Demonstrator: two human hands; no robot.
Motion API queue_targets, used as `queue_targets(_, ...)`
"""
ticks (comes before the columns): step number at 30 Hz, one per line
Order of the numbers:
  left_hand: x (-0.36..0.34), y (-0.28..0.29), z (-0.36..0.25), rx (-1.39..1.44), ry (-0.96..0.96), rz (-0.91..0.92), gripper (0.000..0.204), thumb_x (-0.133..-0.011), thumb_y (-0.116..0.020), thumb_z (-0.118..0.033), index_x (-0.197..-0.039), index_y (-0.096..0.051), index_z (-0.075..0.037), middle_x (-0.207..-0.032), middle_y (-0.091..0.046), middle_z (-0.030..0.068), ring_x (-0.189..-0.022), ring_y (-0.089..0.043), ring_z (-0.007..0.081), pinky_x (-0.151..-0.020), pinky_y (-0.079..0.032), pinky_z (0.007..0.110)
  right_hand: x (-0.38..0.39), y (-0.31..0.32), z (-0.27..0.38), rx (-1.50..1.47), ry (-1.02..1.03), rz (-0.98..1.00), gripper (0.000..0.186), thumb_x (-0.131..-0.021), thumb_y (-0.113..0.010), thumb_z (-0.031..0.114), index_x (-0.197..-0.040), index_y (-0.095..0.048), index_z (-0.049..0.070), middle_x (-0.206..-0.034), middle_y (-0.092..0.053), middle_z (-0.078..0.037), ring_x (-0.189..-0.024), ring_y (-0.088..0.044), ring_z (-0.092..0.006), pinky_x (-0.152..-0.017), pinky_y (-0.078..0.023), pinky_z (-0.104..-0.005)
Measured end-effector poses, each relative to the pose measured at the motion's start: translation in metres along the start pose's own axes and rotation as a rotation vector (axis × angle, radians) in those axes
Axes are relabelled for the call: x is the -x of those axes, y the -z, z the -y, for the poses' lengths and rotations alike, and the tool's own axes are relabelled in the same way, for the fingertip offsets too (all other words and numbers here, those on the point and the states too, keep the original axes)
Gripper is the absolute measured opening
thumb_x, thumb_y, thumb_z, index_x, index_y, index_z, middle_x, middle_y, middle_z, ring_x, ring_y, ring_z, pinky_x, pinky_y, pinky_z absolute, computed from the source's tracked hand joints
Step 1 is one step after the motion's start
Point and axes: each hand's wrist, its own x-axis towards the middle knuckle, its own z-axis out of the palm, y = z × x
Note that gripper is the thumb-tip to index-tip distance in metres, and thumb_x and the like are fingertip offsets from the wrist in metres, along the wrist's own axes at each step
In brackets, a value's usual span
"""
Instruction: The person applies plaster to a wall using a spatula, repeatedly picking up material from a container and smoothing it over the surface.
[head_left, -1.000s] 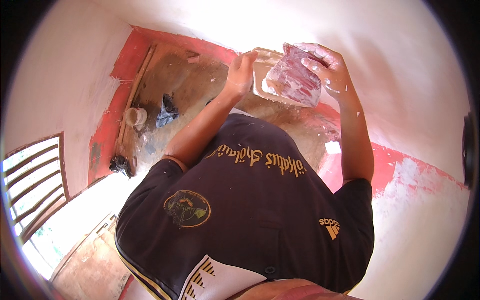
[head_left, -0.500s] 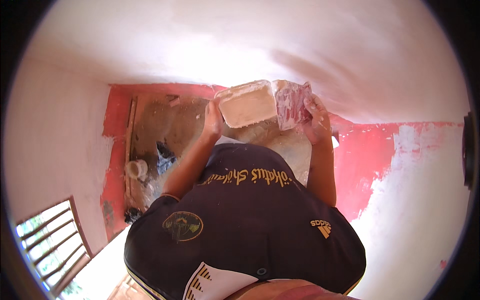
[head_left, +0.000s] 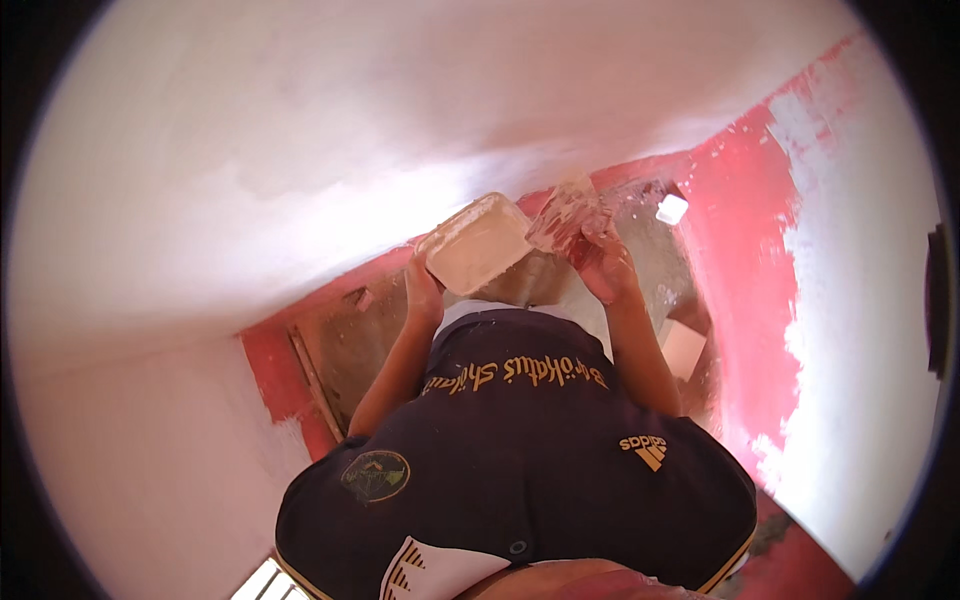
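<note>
My left hand [head_left: 424, 290] grips the left edge of a shallow rectangular tub [head_left: 476, 246], which is tilted in front of my chest. A smooth cream-coloured paste lies in it. In my right hand [head_left: 606, 268] is a flat reddish putty spreader [head_left: 570, 217], smeared with whitish paste over its face. Its left corner is close beside the tub's right rim; I cannot tell whether they touch. Part of the spreader's lower edge is hidden by my fingers.
A wall [head_left: 300, 130] coated whitish rises ahead, with a red band [head_left: 375, 268] along its foot. To the right, a red wall [head_left: 740, 190] is partly covered in white. On the brown floor are a small white object [head_left: 672, 209] and a pale box-like block [head_left: 682, 348].
My view has turned, so the floor's right side shows and the bucket and dark bag at left are gone. The tub and spreader are now more tilted, both still held.
</note>
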Motion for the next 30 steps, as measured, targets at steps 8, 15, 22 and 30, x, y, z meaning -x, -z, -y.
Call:
queue_targets(8, -0.031, 0.016, -0.007, -0.166, -0.007, 0.109, 0.036, -0.100, -0.040, -0.020, -0.127, -0.054, 0.001, -0.119, -0.062, 0.0113, -0.108, -0.060, 0.0188, -0.090, -0.050, 0.031, -0.017, 0.045, -0.004, -0.004, 0.110, -0.065, 0.022, -0.093, -0.056, 0.007, -0.115, -0.058, 0.003, -0.103, -0.068, -0.013, -0.089, -0.067, -0.0225, -0.077, -0.054, -0.0342)
queue_targets(15, -0.017, -0.021, -0.030, -0.388, -0.085, 0.018, 0.041, -0.101, -0.038, -0.026, -0.130, -0.051, 0.000, -0.124, -0.060, 0.0115, -0.110, -0.061, 0.0220, -0.090, -0.052, 0.035, -0.085, 0.168, 0.010, -0.028, 0.296, -0.415, 0.026, -0.093, -0.053, 0.003, -0.119, -0.057, 0.002, -0.104, -0.069, -0.015, -0.094, -0.067, -0.0263, -0.081, -0.056, -0.0367)
queue_targets(22, -0.004, -0.051, -0.048, -0.671, -0.210, 0.016, 0.041, -0.100, -0.040, -0.026, -0.128, -0.051, 0.001, -0.122, -0.059, 0.0119, -0.110, -0.060, 0.0226, -0.089, -0.052, 0.036, -0.196, 0.293, 0.048, 0.943, 0.456, -0.855, 0.024, -0.091, -0.054, 0.006, -0.112, -0.064, 0.000, -0.101, -0.070, -0.008, -0.088, -0.065, -0.0170, -0.074, -0.052, -0.0271)
queue_targets(30, -0.014, -0.064, -0.035, -0.388, -0.030, -0.084, 0.042, -0.097, -0.043, -0.026, -0.127, -0.052, 0.002, -0.121, -0.059, 0.0119, -0.109, -0.059, 0.0223, -0.089, -0.051, 0.036, -0.291, 0.225, -0.054, 0.733, 0.624, -0.860, 0.031, -0.092, -0.057, 0.016, -0.118, -0.064, 0.001, -0.087, -0.069, -0.013, -0.076, -0.063, -0.0215, -0.066, -0.050, -0.0355)
